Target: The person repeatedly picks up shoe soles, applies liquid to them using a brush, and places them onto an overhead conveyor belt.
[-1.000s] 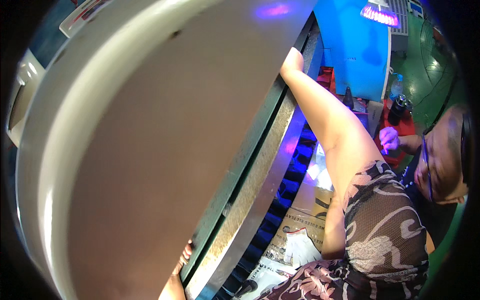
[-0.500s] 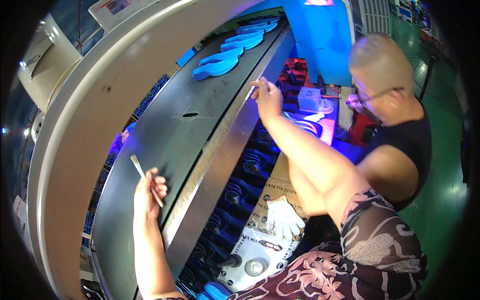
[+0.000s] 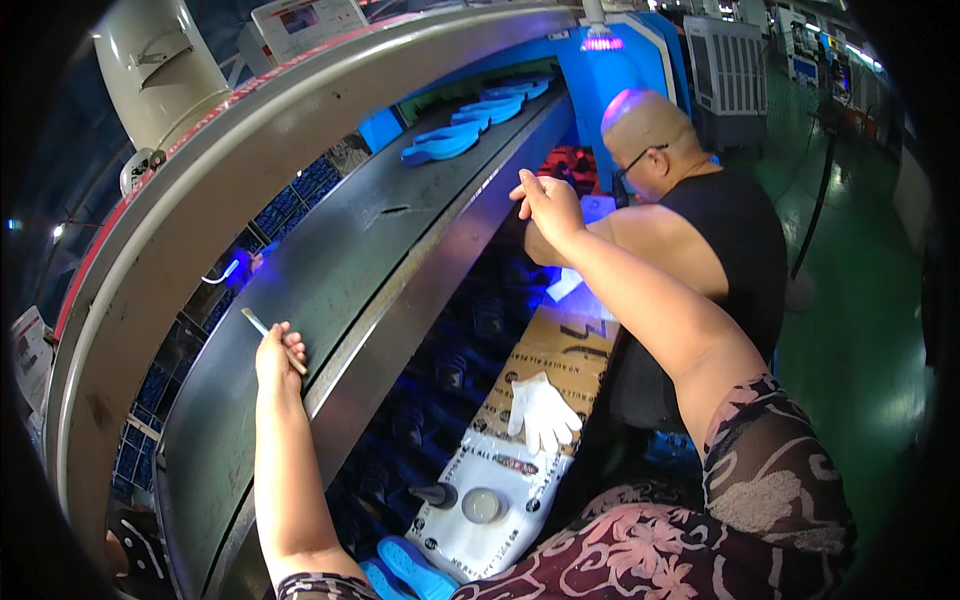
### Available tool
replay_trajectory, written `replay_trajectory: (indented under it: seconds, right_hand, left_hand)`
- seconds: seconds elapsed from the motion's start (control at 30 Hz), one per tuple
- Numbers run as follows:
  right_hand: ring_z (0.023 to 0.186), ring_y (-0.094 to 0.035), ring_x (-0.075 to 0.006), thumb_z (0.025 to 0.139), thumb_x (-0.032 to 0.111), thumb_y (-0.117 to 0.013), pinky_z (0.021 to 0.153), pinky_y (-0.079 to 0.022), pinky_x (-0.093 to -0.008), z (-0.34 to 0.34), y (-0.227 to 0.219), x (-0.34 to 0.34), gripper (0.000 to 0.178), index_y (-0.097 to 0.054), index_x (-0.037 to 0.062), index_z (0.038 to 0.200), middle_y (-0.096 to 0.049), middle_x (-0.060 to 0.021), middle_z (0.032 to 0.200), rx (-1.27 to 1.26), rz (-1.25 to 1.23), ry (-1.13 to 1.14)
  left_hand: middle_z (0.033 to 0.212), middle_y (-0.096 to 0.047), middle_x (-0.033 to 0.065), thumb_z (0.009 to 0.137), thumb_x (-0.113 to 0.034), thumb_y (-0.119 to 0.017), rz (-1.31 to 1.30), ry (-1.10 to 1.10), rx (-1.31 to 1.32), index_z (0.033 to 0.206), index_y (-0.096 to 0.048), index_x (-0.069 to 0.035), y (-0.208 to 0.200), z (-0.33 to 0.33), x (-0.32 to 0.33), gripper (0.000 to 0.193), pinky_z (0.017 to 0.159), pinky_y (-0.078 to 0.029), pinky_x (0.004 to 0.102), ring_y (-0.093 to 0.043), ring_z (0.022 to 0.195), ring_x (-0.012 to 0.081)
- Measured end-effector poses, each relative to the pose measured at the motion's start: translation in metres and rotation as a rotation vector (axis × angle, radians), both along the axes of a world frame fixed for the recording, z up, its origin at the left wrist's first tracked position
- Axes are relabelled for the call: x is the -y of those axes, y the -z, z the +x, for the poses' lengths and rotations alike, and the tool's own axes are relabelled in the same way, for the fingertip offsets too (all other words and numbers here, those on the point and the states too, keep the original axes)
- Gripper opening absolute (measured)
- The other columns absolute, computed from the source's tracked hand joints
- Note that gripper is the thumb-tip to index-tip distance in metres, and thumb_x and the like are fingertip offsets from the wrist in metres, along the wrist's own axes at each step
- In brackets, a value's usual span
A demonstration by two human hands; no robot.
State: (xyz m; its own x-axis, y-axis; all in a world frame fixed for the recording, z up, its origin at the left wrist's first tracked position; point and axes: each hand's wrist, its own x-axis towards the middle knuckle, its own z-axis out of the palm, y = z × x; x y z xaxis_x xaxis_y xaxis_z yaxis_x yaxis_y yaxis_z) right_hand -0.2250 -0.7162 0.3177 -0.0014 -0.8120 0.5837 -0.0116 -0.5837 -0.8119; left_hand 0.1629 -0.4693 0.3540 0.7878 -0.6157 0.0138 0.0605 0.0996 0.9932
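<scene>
My left hand (image 3: 279, 350) is closed around a thin brush (image 3: 256, 322), its pale bristle end pointing up and left above the dark conveyor belt (image 3: 300, 270). My right hand (image 3: 552, 205) is held out over the belt's metal side rail, fingers loosely bent and apart, with nothing seen in it. Farther up the belt lie several blue shoe soles (image 3: 440, 144), the closest one up and left of my right hand. Below, on a covered cardboard surface, are a round jar (image 3: 482, 505), a dark cone-tipped thing (image 3: 434, 495) and a white glove (image 3: 545, 412).
A co-worker in a black top (image 3: 725, 230) sits to the right, past my right forearm. A curved beige frame (image 3: 110, 300) arches over the left side. Blue soles (image 3: 415, 570) lie near my lap. A blue machine housing (image 3: 640, 60) stands at the belt's far end.
The view has shifted. The blue soles sit farther up the belt. The co-worker now leans closer to the belt, an arm behind my right hand. My left hand still holds the brush.
</scene>
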Motion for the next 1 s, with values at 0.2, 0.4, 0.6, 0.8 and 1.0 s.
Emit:
replay_trajectory:
  seconds: [0.2,0.4,0.6,0.8,1.0]
  right_hand:
    - [0.098,-0.062,-0.0317,0.08,0.026,-0.06,0.086,-0.048,-0.0399,0.024,-0.021,0.11,0.036,-0.061,0.0123,0.113,-0.066,-0.0156,0.1,-0.364,0.027,0.263]
    - [0.1,-0.061,-0.0302,0.075,0.031,-0.066,0.089,-0.047,-0.0389,0.069,-0.026,0.243,0.044,-0.06,0.0129,0.115,-0.065,-0.0139,0.105,-0.48,0.04,0.354]
    - [0.099,-0.062,-0.0265,0.077,0.033,-0.065,0.085,-0.049,-0.0358,0.112,-0.043,0.306,0.05,-0.056,0.0129,0.123,-0.067,-0.0103,0.104,-0.684,0.133,0.326]
    - [0.097,-0.063,-0.0278,0.078,0.036,-0.065,0.084,-0.049,-0.0377,0.118,-0.039,0.358,0.042,-0.062,0.013,0.114,-0.067,-0.0109,0.103,-0.791,0.237,0.251]
    - [0.095,-0.063,-0.0291,0.079,0.039,-0.065,0.084,-0.049,-0.0397,0.131,-0.038,0.36,0.037,-0.068,0.0132,0.105,-0.067,-0.0116,0.102,-0.711,0.253,0.243]
  left_hand:
    - [0.062,-0.054,0.0037,0.094,-0.027,-0.051,-0.043,0.129,0.012,0.094,-0.058,-0.006,-0.007,-0.047,-0.007,0.022,0.04,-0.037,0.0245,-0.046,0.045,0.0125]
    - [0.058,-0.05,0.0022,0.094,-0.028,-0.051,0.028,0.059,-0.041,0.095,-0.057,-0.006,-0.019,-0.071,-0.001,0.022,0.037,-0.034,0.024,-0.044,0.041,0.0116]
    - [0.058,-0.051,0.0015,0.096,-0.027,-0.046,0.056,0.037,-0.112,0.094,-0.056,-0.008,-0.023,-0.06,0.004,0.022,0.034,-0.034,0.0235,-0.045,0.04,0.0118]
    - [0.06,-0.055,0.0024,0.096,-0.027,-0.045,0.058,-0.003,-0.22,0.096,-0.056,-0.008,-0.018,-0.051,0.012,0.022,0.033,-0.038,0.0231,-0.049,0.041,0.0124]
    - [0.06,-0.054,0.0048,0.097,-0.027,-0.044,0.037,0.027,-0.194,0.098,-0.056,-0.007,-0.012,-0.052,-0.001,0.023,0.034,-0.038,0.0243,-0.047,0.041,0.0135]
